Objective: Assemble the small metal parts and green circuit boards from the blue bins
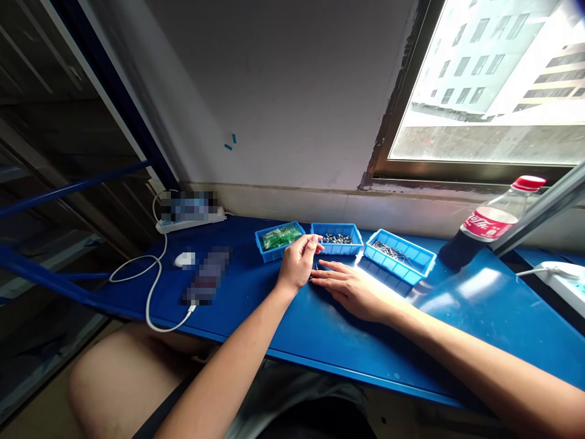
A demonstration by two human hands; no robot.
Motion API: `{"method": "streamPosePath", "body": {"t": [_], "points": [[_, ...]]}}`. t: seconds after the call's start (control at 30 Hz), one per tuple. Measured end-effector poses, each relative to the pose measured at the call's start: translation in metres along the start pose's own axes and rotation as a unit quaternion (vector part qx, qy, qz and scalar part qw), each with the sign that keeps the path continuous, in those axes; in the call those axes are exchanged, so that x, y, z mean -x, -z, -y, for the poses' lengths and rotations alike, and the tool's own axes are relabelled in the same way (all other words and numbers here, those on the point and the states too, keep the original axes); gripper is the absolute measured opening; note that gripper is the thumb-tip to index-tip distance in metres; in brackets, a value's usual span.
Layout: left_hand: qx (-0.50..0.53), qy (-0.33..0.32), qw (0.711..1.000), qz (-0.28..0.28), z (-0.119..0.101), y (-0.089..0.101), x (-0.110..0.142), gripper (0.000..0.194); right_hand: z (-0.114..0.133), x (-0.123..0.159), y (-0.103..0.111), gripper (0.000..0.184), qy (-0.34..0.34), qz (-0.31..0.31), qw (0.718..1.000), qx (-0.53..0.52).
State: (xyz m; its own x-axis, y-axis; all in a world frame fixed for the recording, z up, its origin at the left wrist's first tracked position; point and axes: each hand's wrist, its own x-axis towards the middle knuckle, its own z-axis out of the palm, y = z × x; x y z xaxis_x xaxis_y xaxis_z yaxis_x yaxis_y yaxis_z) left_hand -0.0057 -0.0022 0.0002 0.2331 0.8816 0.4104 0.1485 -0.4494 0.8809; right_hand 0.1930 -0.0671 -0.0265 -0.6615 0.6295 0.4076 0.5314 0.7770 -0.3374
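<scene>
Two arms (258, 332) are leaning over the table (251, 289). The left hand (296, 263) is curling inward, thumb up; the right hand (354, 289) is pointing nearly straight fingers toward it. Whether either is gripping anything, I cannot tell. The middle tray (345, 249) is sitting just beyond.

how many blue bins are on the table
3: the left bin, partly covered by the left hand; the middle bin; and the right bin, nearest the bottle. No others show.
</scene>
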Motion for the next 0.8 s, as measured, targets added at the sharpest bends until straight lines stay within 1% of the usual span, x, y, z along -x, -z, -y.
{"method": "streamPosePath", "body": {"t": [0.13, 0.27, 0.47, 0.57, 0.67, 0.73, 0.8], "points": [[-0.006, -0.003, 1.0, 0.005, -0.002, 0.001, 0.0, 0.04, -0.009, 0.001, 0.004, 0.041, -0.004, -0.053, 0.998, 0.018], [-0.014, -0.006, 1.0, 0.018, -0.003, 0.001, 0.001, 0.039, -0.021, 0.004, 0.008, 0.027, -0.035, -0.095, 0.994, 0.05], [-0.036, -0.012, 0.999, 0.039, -0.005, -0.002, 0.003, 0.037, -0.03, 0.009, 0.006, 0.023, -0.059, -0.121, 0.989, 0.054], [-0.045, -0.013, 0.998, 0.042, -0.005, -0.003, 0.003, 0.033, -0.03, 0.009, 0.005, 0.018, -0.081, -0.155, 0.984, 0.022], [-0.069, -0.011, 0.996, 0.05, -0.005, -0.003, 0.004, 0.026, -0.029, 0.009, 0.006, 0.012, -0.127, -0.209, 0.969, -0.032], [-0.075, -0.009, 0.994, 0.078, -0.007, -0.003, 0.006, 0.028, -0.026, 0.008, 0.007, 0.019, -0.153, -0.245, 0.954, -0.077], [-0.058, -0.002, 0.99, 0.129, -0.009, -0.003, 0.007, 0.035, -0.023, 0.007, 0.009, 0.027, -0.157, -0.278, 0.942, -0.107]]}}
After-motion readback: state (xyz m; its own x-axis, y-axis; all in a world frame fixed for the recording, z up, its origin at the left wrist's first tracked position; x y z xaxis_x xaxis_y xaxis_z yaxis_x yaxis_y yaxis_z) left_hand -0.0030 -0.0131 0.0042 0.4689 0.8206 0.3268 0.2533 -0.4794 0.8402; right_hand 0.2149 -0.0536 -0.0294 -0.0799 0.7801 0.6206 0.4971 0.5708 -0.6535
